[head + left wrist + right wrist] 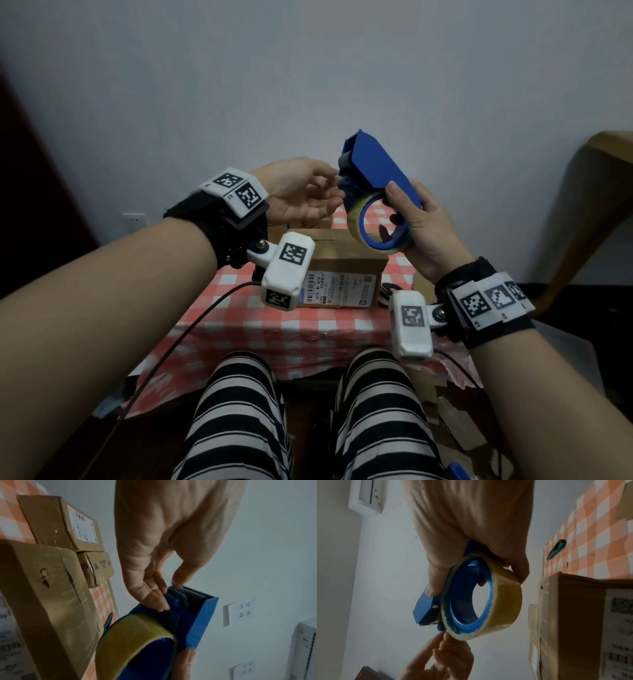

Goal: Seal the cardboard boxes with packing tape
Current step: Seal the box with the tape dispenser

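Under raised dispenser point(373, 171), labelled box point(339, 274), checked cloth point(239, 318)

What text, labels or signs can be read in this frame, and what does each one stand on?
"分拣区域": paper sign on the wall.
"BAHA" and "XYZ": side of the small cardboard box; smaller print beside it is unreadable.
"S01E- M1 A219": shipping label on the front box; the barcode and remaining print are too small.
Second paper sign, lower on the wall: blurred.
Label on the far box: too blurred.
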